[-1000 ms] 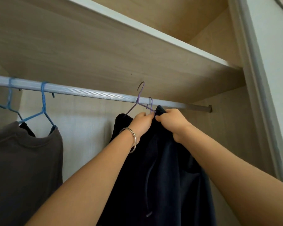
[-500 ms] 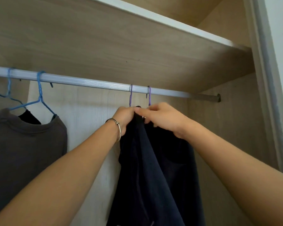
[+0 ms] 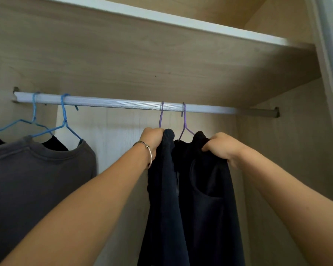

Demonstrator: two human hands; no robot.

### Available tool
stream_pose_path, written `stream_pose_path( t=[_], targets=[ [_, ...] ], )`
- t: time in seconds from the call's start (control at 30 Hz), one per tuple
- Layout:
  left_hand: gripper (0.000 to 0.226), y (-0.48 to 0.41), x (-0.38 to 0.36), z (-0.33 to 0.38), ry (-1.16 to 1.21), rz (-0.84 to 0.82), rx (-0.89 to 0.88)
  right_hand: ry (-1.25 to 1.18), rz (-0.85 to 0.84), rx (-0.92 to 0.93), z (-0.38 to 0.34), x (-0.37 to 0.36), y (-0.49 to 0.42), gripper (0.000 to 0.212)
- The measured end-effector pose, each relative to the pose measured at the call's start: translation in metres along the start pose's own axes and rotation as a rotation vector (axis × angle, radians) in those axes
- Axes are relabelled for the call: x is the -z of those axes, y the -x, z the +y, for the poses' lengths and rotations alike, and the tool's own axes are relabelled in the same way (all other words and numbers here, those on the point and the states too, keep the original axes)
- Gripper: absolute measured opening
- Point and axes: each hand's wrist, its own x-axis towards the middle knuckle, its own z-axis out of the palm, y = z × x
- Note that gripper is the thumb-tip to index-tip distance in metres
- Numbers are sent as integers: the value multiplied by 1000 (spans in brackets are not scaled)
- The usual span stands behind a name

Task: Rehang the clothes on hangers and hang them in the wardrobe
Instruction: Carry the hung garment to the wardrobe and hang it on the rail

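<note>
**At the wardrobe rail: both hands grip dark clothes under purple hangers**

In the head view, centre frame, the left hand (image 3: 152, 138), bracelet (image 3: 149, 152) on the wrist, has its fingers curled tight round a navy fold (image 3: 165, 189) right below the left purple hanger (image 3: 161, 117). That hook runs straight up, 12 o'clock from the fist, onto the rail (image 3: 113, 104). The right hand (image 3: 222, 145) sits at 3 o'clock of it, fingers bunched into black fabric (image 3: 208, 189) hanging off the right purple hanger (image 3: 184, 121), whose neck lies at 10 o'clock from the knuckles. The cloth's long axis is vertical, 12 to 6. Can't tell if it's one garment or two. Both hooks are over the rail, apart from each other; the rail runs 9 to 3.

My read: these are hung, and next is likely spacing them or letting go. Each hand is nearer its own hanger.

Inside the wardrobe (image 3: 277, 150), at 9 o'clock, are two blue hangers (image 3: 64, 120). The front one carries a grey shirt (image 3: 37, 179), with something black (image 3: 54, 144) behind. The shelf (image 3: 161, 54) is at 12, its top hidden.
</note>
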Motion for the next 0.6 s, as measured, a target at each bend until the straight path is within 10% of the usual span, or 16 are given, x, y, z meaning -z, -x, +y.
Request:
stream_pose_path(
  t=[0.6],
  targets=[
    [3, 21, 129, 19, -73, 189, -80, -513, -169, 122, -71, -106, 12, 10]
  ],
)
